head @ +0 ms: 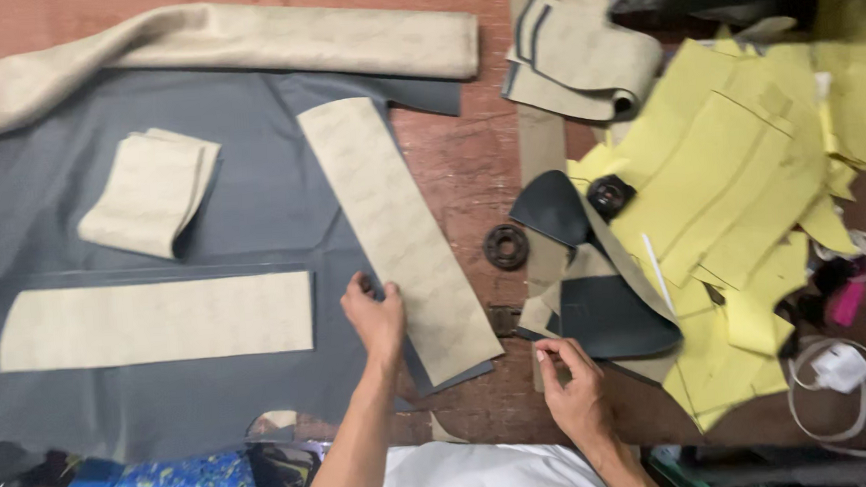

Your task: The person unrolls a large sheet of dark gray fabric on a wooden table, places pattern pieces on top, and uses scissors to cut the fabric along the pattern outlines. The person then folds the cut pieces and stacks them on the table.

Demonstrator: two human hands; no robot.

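Grey sheet [101, 224] spread over the wooden desk [469, 171] from nine o'clock to centre, carrying a tan roll [240, 40] at twelve, a flat tan strip [157, 321] at eight and a diagonal tan strip [397, 236] at centre. Left hand [375, 317], fingers [360, 286] curled onto the diagonal strip's lower long edge; judged thin, light and floppy, best pinched at an edge or corner. Right hand [572, 385] at five o'clock, fingertips drawn narrow, pinching something too small to tell.
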